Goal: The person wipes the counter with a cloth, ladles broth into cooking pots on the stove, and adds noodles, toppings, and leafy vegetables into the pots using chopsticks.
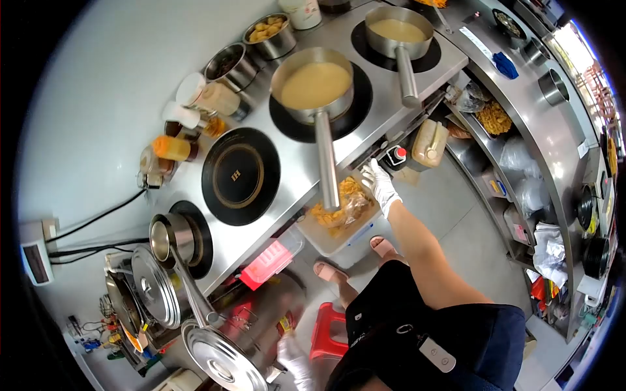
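Note:
My right hand (pixel 380 182), in a white glove, reaches to the front edge of the steel cooktop (pixel 290 179), beside a dark bottle with a red cap (pixel 396 156). Its fingers look stretched out, with nothing visible in them. Below lies a plastic tub (pixel 332 246) of orange-yellow food. My gloved left hand (pixel 293 362) is low at the left, blurred, near a steel lid (pixel 222 362) and a red stool (pixel 326 332); its grip cannot be made out. Two long-handled saucepans, one nearer (pixel 313 85) and one farther (pixel 398 31), hold pale yellowish liquid on dark hob plates.
A bare hob plate (pixel 241 174) and a small steel pot (pixel 171 238) are at the left. Bottles (pixel 173 148) and steel food containers (pixel 268 36) line the wall. Saucepan handles jut over the front edge. Steel shelving (pixel 538 137) with bagged food curves along the right.

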`<state>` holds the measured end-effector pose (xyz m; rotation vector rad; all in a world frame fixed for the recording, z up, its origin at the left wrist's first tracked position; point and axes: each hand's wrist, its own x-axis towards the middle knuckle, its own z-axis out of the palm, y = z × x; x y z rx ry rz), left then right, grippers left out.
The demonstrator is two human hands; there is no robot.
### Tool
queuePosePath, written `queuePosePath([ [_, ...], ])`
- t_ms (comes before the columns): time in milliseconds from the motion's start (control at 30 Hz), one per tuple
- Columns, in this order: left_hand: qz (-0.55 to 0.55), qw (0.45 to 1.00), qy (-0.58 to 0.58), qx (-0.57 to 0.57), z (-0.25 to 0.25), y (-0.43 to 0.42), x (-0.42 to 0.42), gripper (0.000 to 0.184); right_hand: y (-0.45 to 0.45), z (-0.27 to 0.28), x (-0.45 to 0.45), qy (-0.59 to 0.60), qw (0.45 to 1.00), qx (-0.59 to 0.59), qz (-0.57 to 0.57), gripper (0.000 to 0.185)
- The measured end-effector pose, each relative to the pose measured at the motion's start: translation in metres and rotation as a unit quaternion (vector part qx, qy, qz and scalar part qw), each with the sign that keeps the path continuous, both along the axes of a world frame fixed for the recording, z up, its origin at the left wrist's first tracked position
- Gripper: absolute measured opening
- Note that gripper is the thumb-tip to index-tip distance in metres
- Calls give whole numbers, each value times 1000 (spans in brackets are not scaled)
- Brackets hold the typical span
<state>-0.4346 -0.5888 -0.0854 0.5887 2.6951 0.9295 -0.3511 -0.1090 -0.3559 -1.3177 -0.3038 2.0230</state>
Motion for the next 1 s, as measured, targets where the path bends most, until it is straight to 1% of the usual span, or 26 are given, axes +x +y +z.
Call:
queuePosePath([
  [33, -3, 999, -39, 16, -17, 15, 13, 17, 6, 3, 2, 9, 999, 24, 27, 71],
  [67, -11, 998, -61, 27, -28, 25, 19, 18, 10, 5, 3, -8, 998, 31, 49, 68],
  [100, -18, 996, -84, 37, -32, 36, 26, 18, 13, 6, 4, -26, 996, 38, 73, 65],
  [133, -12, 994, -103, 39, -32, 45, 31, 18, 16, 7, 3, -32, 997, 27, 71, 62],
  [233, -20, 992, -120, 31, -25, 65, 39, 19, 21, 17, 5, -48, 994, 19, 93, 67],
  [267, -20, 992, -121, 20, -24, 67, 40, 19, 23, 18, 3, -55, 994, 17, 97, 71],
  [333, -22, 992, -126, -3, -25, 66, 42, 19, 25, 19, 2, -64, 992, 12, 104, 72],
  [367, -36, 993, -111, -11, -34, 59, 41, 19, 25, 19, 2, -69, 992, 11, 108, 72],
  [433, -62, 994, -85, -26, -63, 40, 39, 20, 24, 22, 4, -54, 992, 29, 107, 71],
  [500, -66, 992, -101, -42, -65, 41, 44, 18, 16, 23, 7, -48, 992, 55, 107, 69],
  [567, -73, 989, -117, -45, -66, 45, 51, 16, 10, 23, 3, -58, 991, 69, 101, 62],
  [633, -95, 990, -92, -47, -79, 34, 52, 15, 11, 19, -3, -87, 988, 68, 107, 62],
  [733, -102, 989, -91, -52, -83, 25, 51, 16, 8, 18, -7, -106, 987, 81, 92, 62],
  [833, -94, 990, -89, -55, -81, 26, 49, 17, 4, 12, 3, -85, 989, 68, 97, 63],
  [867, -89, 991, -82, -55, -81, 26, 48, 17, 5, 2, 8, -95, 993, 41, 59, 54],
  [900, -88, 992, -76, -54, -78, 33, 46, 17, 11, 0, 17, -111, 992, 26, 50, 56],
  [933, -55, 990, -119, -49, -72, 39, 48, 18, 19, -2, 31, -103, 994, 11, 31, 57],
  [1000, -96, 990, -90, -56, -67, 52, 49, 20, 47, -3, 63, -86, 996, -3, -16, 60],
])
